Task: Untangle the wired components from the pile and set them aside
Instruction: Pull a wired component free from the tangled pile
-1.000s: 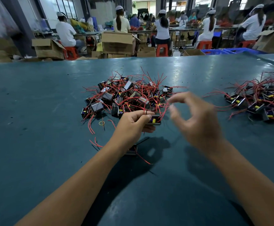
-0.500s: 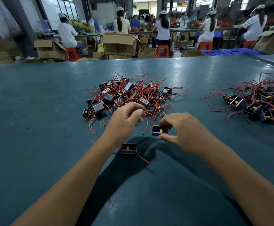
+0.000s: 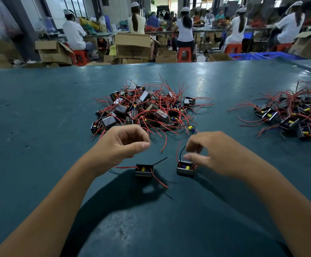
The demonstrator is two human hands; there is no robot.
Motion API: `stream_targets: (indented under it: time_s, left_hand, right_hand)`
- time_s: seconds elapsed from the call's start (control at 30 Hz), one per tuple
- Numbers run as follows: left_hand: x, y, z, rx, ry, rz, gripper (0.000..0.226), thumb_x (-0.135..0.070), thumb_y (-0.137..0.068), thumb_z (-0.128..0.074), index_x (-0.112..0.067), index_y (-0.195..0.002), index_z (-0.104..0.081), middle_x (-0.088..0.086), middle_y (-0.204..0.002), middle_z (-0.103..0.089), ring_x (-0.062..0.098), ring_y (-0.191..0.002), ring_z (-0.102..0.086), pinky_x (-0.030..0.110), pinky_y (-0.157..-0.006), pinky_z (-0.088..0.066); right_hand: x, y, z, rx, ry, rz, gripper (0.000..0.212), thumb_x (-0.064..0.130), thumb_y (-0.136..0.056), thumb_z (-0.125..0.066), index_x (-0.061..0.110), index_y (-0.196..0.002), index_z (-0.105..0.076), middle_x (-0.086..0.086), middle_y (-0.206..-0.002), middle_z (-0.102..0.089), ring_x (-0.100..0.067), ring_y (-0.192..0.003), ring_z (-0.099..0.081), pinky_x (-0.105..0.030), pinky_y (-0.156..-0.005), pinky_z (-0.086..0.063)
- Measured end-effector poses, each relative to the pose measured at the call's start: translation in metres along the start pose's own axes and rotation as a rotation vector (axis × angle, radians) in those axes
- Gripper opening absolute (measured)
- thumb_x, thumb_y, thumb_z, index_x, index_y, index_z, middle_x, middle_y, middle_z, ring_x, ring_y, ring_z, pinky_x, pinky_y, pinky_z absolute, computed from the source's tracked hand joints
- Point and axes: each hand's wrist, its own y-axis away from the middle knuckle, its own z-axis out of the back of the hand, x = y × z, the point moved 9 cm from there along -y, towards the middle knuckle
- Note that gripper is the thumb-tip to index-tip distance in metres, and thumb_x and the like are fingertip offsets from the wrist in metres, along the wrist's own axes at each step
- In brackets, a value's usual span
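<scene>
A tangled pile of small black boxes with red wires (image 3: 143, 110) lies mid-table. Two separated components stand in front of it: one (image 3: 144, 170) below my left hand, the other (image 3: 185, 169) under my right hand's fingertips. My left hand (image 3: 121, 143) hovers between the pile and the first component, its fingers curled with the thumb against the index finger; I see nothing in it. My right hand (image 3: 215, 154) hovers just above the second component with thumb and fingers apart. That component's black wire rises to near the index finger, and the thumb is blurred.
A second heap of the same wired components (image 3: 297, 115) lies at the right of the green table (image 3: 39, 127). Beyond the far edge are cardboard boxes (image 3: 132, 45), red stools and seated workers in white caps.
My right hand took the component from my left, brought it down and set it on the table beside the first one, then loosened off it. My left hand drew back from the pile, holding nothing.
</scene>
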Motion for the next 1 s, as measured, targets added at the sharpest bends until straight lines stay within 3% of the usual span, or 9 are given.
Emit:
stream_targets:
  time_s: [0.17,0.3,0.4,0.5,0.6,0.7,0.77,0.87,1.0]
  left_hand:
    - [-0.005,0.001,-0.014,0.034,-0.033,-0.040,0.005,-0.012,-0.085,-0.072,-0.014,-0.081,-0.069,-0.009,-0.070,-0.061,0.002,-0.061,-0.048,0.013,-0.057,-0.040]
    - [-0.001,0.005,-0.029,0.195,-0.056,0.013,0.007,-0.013,-0.085,-0.076,-0.013,-0.090,-0.072,0.001,-0.077,-0.064,0.010,-0.070,-0.055,0.018,-0.064,-0.046]
    - [0.000,0.010,-0.039,0.346,-0.197,0.036,0.010,-0.023,-0.088,-0.076,-0.023,-0.097,-0.074,-0.008,-0.073,-0.056,0.012,-0.066,-0.047,0.022,-0.060,-0.038]
    - [0.001,0.011,-0.040,0.399,-0.308,0.048,0.013,-0.028,-0.089,-0.076,-0.029,-0.102,-0.073,-0.011,-0.072,-0.053,0.008,-0.062,-0.043,0.020,-0.059,-0.035]
    - [0.006,0.016,-0.046,0.468,-0.447,0.066,0.020,-0.032,-0.086,-0.078,-0.034,-0.105,-0.072,-0.001,-0.073,-0.059,0.016,-0.063,-0.052,0.021,-0.060,-0.041]
    - [0.010,0.017,-0.058,0.478,-0.669,0.016,0.026,-0.038,-0.082,-0.079,-0.035,-0.105,-0.070,0.003,-0.071,-0.059,0.016,-0.063,-0.054,0.029,-0.061,-0.045]
    - [0.012,0.016,-0.067,0.494,-0.754,0.001,0.020,-0.040,-0.083,-0.076,-0.035,-0.102,-0.069,0.002,-0.070,-0.058,0.017,-0.063,-0.054,0.037,-0.063,-0.047]
    - [0.014,0.015,-0.070,0.496,-0.736,0.007,0.008,-0.034,-0.088,-0.072,-0.030,-0.095,-0.070,0.003,-0.074,-0.063,0.022,-0.066,-0.057,0.040,-0.065,-0.047]
    - [0.005,0.009,-0.061,0.363,-0.648,-0.044,0.003,-0.028,-0.091,-0.071,-0.025,-0.090,-0.070,0.002,-0.071,-0.061,0.017,-0.064,-0.053,0.032,-0.062,-0.043]
  right_hand:
    - [0.002,0.002,0.003,-0.210,-0.229,-0.113,0.016,0.037,-0.089,-0.070,0.026,-0.077,-0.070,0.013,-0.059,-0.064,0.001,-0.059,-0.059,-0.013,-0.055,-0.041]
    - [0.002,0.002,-0.018,-0.284,-0.205,-0.253,0.022,0.044,-0.086,-0.071,0.024,-0.077,-0.073,0.013,-0.053,-0.058,0.000,-0.053,-0.055,-0.013,-0.051,-0.036]
    - [-0.005,0.003,-0.022,-0.349,-0.273,-0.369,0.026,0.049,-0.082,-0.072,0.023,-0.078,-0.073,0.011,-0.051,-0.059,0.001,-0.048,-0.052,-0.014,-0.047,-0.034]
    - [-0.011,0.003,-0.024,-0.391,-0.342,-0.442,0.026,0.049,-0.080,-0.074,0.023,-0.083,-0.074,0.009,-0.054,-0.064,0.002,-0.052,-0.057,-0.012,-0.047,-0.036]
    - [-0.016,0.000,-0.028,-0.374,-0.381,-0.482,0.028,0.048,-0.079,-0.075,0.021,-0.089,-0.074,0.006,-0.060,-0.069,-0.002,-0.058,-0.063,-0.016,-0.053,-0.042]
    - [-0.021,-0.001,-0.031,-0.334,-0.376,-0.492,0.032,0.050,-0.079,-0.076,0.020,-0.091,-0.075,0.003,-0.068,-0.072,-0.008,-0.058,-0.065,-0.025,-0.062,-0.053]
    - [-0.022,-0.003,-0.031,-0.317,-0.356,-0.490,0.029,0.048,-0.078,-0.077,0.021,-0.088,-0.075,0.004,-0.065,-0.071,-0.006,-0.055,-0.064,-0.024,-0.059,-0.052]
    - [-0.020,-0.004,-0.032,-0.290,-0.327,-0.475,0.018,0.041,-0.078,-0.078,0.024,-0.083,-0.071,0.005,-0.057,-0.067,-0.004,-0.051,-0.061,-0.021,-0.051,-0.042]
    - [-0.011,-0.004,-0.029,-0.291,-0.326,-0.401,0.010,0.024,-0.077,-0.074,0.027,-0.075,-0.065,0.007,-0.050,-0.062,-0.004,-0.048,-0.057,-0.014,-0.048,-0.039]
